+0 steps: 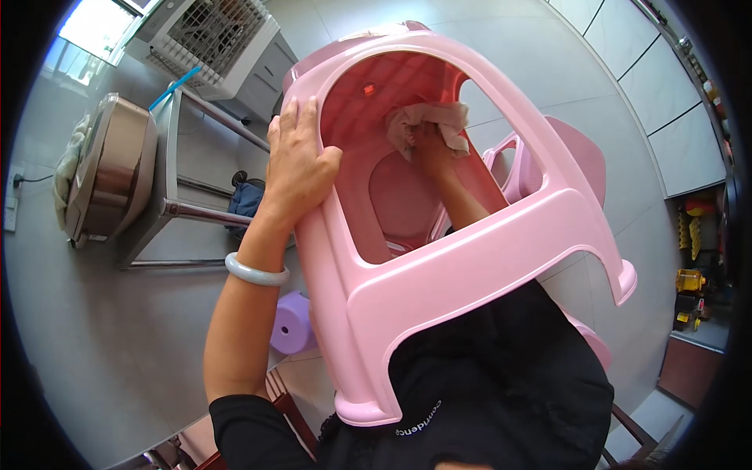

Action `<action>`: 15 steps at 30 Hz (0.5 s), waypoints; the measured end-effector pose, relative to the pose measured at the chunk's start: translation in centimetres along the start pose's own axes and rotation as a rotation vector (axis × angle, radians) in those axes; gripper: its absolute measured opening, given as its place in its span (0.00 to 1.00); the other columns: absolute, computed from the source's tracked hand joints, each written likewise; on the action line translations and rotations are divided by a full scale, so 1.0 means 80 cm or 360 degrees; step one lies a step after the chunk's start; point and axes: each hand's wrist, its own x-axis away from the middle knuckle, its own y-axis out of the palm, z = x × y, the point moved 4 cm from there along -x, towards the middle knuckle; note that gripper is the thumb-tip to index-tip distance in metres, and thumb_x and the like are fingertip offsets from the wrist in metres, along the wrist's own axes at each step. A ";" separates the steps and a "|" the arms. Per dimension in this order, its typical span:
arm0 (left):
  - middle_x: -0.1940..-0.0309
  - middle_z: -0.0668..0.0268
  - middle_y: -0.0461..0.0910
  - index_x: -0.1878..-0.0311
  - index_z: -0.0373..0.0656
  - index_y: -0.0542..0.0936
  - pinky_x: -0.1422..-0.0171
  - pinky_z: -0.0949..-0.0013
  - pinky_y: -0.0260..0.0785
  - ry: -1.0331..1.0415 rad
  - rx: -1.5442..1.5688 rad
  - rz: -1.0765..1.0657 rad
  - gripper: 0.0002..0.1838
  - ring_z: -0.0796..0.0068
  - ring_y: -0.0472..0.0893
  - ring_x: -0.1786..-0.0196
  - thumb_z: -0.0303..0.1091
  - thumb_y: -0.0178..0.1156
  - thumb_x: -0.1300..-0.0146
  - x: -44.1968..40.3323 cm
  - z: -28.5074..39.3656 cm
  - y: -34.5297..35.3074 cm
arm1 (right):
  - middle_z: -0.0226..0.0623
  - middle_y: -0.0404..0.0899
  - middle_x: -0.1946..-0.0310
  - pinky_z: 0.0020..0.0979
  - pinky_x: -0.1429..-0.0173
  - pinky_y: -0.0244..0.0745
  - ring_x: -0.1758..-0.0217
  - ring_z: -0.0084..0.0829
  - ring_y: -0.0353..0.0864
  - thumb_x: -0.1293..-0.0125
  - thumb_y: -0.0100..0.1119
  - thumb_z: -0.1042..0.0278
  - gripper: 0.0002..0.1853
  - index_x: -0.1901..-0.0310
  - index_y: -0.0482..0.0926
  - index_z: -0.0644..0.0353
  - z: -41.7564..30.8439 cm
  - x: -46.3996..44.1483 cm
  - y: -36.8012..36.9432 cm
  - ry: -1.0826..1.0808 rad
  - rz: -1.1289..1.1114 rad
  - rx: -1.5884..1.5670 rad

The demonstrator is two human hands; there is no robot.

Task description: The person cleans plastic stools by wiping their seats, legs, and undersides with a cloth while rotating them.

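Note:
A large pink plastic chair [470, 251] is tilted up in front of my body, its open frame facing me. My left hand [300, 160] grips its left edge, the fingers laid over the rim and the thumb toward the opening. Inside the hollow, my right hand [431, 149] presses a crumpled pale cloth [403, 125] against the inner surface. The right forearm passes behind the lower front panel, and the cloth partly hides the fingers.
At the left, a brown appliance [110, 172] stands beside a metal-framed rack [168, 207]. A grey-white machine with a grille [207, 39] is behind it. A purple stool [292, 323] is below my left arm. Shelves with bottles [689, 280] line the right side.

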 end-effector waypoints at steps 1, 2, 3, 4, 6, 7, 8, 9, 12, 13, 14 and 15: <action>0.27 0.41 0.54 0.27 0.35 0.60 0.21 0.48 0.44 0.0005 -0.0006 -0.0005 0.41 0.33 0.51 0.26 0.35 0.53 0.47 -0.001 0.000 0.000 | 0.44 0.74 0.43 0.45 0.38 0.68 0.40 0.47 0.72 0.44 0.60 0.62 0.24 0.43 0.78 0.52 -0.012 -0.003 0.013 -0.0031 -0.0063 -0.0037; 0.27 0.40 0.55 0.28 0.34 0.60 0.21 0.48 0.43 0.0010 -0.0008 -0.0010 0.40 0.33 0.52 0.26 0.35 0.53 0.47 -0.001 0.001 0.001 | 0.44 0.75 0.45 0.47 0.40 0.68 0.41 0.47 0.72 0.44 0.61 0.60 0.25 0.43 0.77 0.53 -0.024 -0.005 0.025 -0.0062 -0.0127 -0.0072; 0.28 0.40 0.55 0.28 0.34 0.60 0.20 0.48 0.43 0.0019 -0.0009 -0.0012 0.40 0.33 0.52 0.26 0.35 0.53 0.47 -0.001 0.002 0.000 | 0.44 0.76 0.47 0.48 0.42 0.69 0.43 0.46 0.74 0.44 0.60 0.60 0.24 0.43 0.78 0.52 -0.055 -0.005 0.015 -0.0156 -0.0214 -0.0058; 0.28 0.40 0.55 0.28 0.33 0.60 0.20 0.49 0.42 0.0031 -0.0006 -0.0004 0.40 0.33 0.52 0.26 0.35 0.53 0.47 0.000 0.002 0.001 | 0.44 0.76 0.49 0.49 0.44 0.69 0.45 0.45 0.75 0.44 0.60 0.60 0.24 0.43 0.78 0.52 -0.090 -0.004 0.001 -0.0253 -0.0300 -0.0040; 0.28 0.39 0.55 0.28 0.33 0.60 0.20 0.49 0.42 0.0050 -0.0004 0.0018 0.40 0.34 0.52 0.26 0.35 0.53 0.47 0.000 -0.001 0.002 | 0.44 0.78 0.53 0.48 0.47 0.72 0.48 0.45 0.76 0.45 0.61 0.58 0.23 0.46 0.78 0.52 -0.137 -0.004 0.043 -0.0544 -0.0322 0.0040; 0.28 0.39 0.55 0.28 0.33 0.60 0.20 0.49 0.42 0.0055 -0.0022 0.0015 0.40 0.33 0.52 0.26 0.35 0.54 0.47 0.000 -0.001 0.001 | 0.44 0.78 0.54 0.48 0.48 0.72 0.49 0.45 0.77 0.46 0.62 0.57 0.22 0.49 0.79 0.53 -0.159 -0.004 0.048 -0.0380 -0.0164 -0.0105; 0.28 0.39 0.55 0.28 0.33 0.60 0.20 0.49 0.42 0.0059 -0.0035 0.0013 0.40 0.33 0.52 0.26 0.34 0.54 0.47 0.000 -0.001 0.001 | 0.44 0.78 0.55 0.48 0.49 0.72 0.50 0.45 0.77 0.47 0.62 0.57 0.21 0.51 0.79 0.53 -0.177 0.000 0.050 -0.0215 -0.0010 -0.0245; 0.28 0.40 0.55 0.28 0.34 0.60 0.21 0.48 0.42 0.0064 -0.0041 0.0009 0.40 0.33 0.52 0.26 0.34 0.54 0.47 0.001 0.001 0.002 | 0.44 0.78 0.56 0.48 0.49 0.72 0.51 0.45 0.77 0.48 0.63 0.56 0.20 0.54 0.79 0.54 -0.182 0.007 0.047 -0.0048 0.0143 -0.0377; 0.28 0.40 0.55 0.28 0.35 0.60 0.21 0.48 0.43 0.0021 -0.0034 0.0006 0.40 0.32 0.52 0.26 0.34 0.54 0.47 0.000 0.002 0.003 | 0.47 0.78 0.60 0.49 0.53 0.73 0.52 0.47 0.77 0.49 0.64 0.56 0.17 0.61 0.78 0.56 -0.185 0.025 0.037 -0.0260 -0.0121 -0.0704; 0.28 0.40 0.55 0.28 0.36 0.60 0.21 0.48 0.44 0.0019 -0.0044 0.0015 0.40 0.31 0.52 0.27 0.35 0.54 0.47 0.000 0.000 0.004 | 0.48 0.78 0.61 0.48 0.53 0.73 0.52 0.47 0.76 0.49 0.65 0.56 0.17 0.62 0.78 0.57 -0.184 0.038 0.032 -0.0288 -0.0299 -0.0746; 0.28 0.40 0.55 0.28 0.36 0.60 0.21 0.49 0.44 0.0011 -0.0034 0.0010 0.40 0.31 0.52 0.26 0.35 0.54 0.47 -0.001 -0.001 0.003 | 0.49 0.78 0.61 0.47 0.53 0.73 0.52 0.48 0.76 0.49 0.65 0.56 0.17 0.63 0.77 0.58 -0.184 0.054 0.016 -0.0319 -0.0480 -0.0788; 0.28 0.40 0.55 0.28 0.36 0.61 0.21 0.49 0.44 0.0001 -0.0026 0.0004 0.40 0.32 0.52 0.26 0.35 0.54 0.46 0.000 -0.003 0.003 | 0.49 0.78 0.62 0.47 0.53 0.73 0.52 0.48 0.76 0.50 0.65 0.56 0.16 0.64 0.77 0.58 -0.185 0.076 0.005 -0.0349 -0.0662 -0.0830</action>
